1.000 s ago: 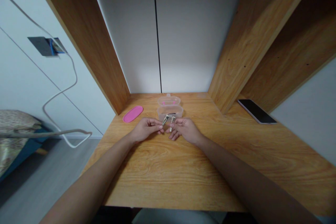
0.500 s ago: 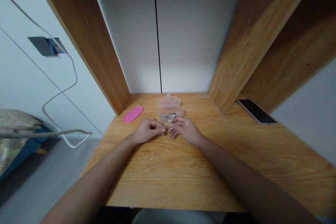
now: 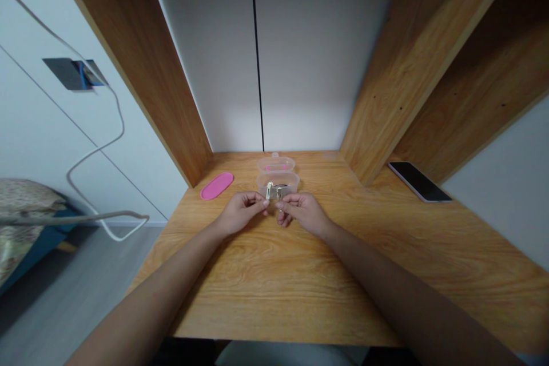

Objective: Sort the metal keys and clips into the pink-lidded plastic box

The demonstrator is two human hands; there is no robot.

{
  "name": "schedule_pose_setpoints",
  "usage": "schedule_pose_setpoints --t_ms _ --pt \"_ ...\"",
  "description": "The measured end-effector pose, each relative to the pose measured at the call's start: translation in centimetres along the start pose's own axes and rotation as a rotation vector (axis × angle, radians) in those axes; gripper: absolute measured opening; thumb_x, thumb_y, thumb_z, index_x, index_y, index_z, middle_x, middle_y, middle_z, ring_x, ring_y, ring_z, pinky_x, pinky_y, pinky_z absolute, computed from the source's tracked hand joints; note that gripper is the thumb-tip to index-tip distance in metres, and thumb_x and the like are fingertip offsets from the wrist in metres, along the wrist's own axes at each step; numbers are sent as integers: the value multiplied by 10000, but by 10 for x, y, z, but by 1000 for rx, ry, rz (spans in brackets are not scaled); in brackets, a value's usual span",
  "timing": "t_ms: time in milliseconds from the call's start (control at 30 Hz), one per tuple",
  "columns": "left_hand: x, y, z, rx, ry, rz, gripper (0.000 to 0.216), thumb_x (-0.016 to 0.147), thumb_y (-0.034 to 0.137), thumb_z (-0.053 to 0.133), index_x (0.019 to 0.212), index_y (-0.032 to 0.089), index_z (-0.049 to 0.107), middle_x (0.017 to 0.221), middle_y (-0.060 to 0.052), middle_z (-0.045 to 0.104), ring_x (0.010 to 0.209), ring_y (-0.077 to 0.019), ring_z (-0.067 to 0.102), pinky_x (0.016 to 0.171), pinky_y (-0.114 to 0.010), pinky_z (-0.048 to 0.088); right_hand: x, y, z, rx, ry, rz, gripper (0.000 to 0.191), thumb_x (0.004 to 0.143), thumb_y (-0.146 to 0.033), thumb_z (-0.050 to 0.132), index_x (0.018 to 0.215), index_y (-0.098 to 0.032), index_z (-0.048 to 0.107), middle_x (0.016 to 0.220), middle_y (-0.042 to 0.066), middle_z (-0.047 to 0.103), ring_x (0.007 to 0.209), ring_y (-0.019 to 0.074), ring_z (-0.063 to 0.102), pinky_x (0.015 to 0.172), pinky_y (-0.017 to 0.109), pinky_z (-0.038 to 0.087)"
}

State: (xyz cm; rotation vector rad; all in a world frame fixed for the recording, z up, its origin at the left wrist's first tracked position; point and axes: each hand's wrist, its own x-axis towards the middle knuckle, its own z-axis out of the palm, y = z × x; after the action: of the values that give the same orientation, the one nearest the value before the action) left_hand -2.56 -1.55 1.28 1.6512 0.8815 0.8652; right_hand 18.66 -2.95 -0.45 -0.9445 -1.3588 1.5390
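Note:
Between the thumb and fingers of my left hand (image 3: 241,213) is a small, narrow, shiny metal clip (image 3: 269,190), held upright. My right hand (image 3: 305,211) pinches another small shiny metal piece (image 3: 278,191), its kind too small to make out. The two pieces stand slightly apart, in front of a clear plastic box (image 3: 293,182) whose lid (image 3: 261,164) is tipped open to the back. Something dark lies inside the box, partly hidden behind the metal pieces. Left of the box is a flat pink oval piece (image 3: 217,186).
The wooden desk (image 3: 266,286) has upright panels on both sides and a white back wall (image 3: 309,68). A phone (image 3: 420,182) lies at the right. A white cable (image 3: 96,151) hangs at the left, past a wall socket (image 3: 71,74).
The shiny metal pieces, together in one bunch before, are now apart, one in each hand. My left hand's piece has turned upright. The box and pink piece have stayed put.

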Motion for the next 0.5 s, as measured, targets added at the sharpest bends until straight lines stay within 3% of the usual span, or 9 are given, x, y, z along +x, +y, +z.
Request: schedule_pose_setpoints --t_ms 167,267,500 --pt "2 -2 0 -29 87 32 429 880 552 651 798 131 631 719 -21 648 656 -116 536 668 -243 404 1 1 -1 -2 5 5 489 672 -562 841 897 -142 731 757 62 762 590 138 694 580 268 564" --pt "4 -6 -2 -11 114 73 460 922 569 578 748 143 598 688 -9 604 647 -116 506 663 -247 391 1 1 -2 -6 9 10 473 701 -567 823 870 -134 731 787 80 767 609 141 699 594 273 564" --pt "4 -9 -3 5 25 54 517 949 598 499 722 145 602 653 -12 602 613 -115 490 641 -253 374 2 -1 -2 10 -8 23 477 713 -604 796 773 -151 664 728 43 736 561 130 679 546 262 558"
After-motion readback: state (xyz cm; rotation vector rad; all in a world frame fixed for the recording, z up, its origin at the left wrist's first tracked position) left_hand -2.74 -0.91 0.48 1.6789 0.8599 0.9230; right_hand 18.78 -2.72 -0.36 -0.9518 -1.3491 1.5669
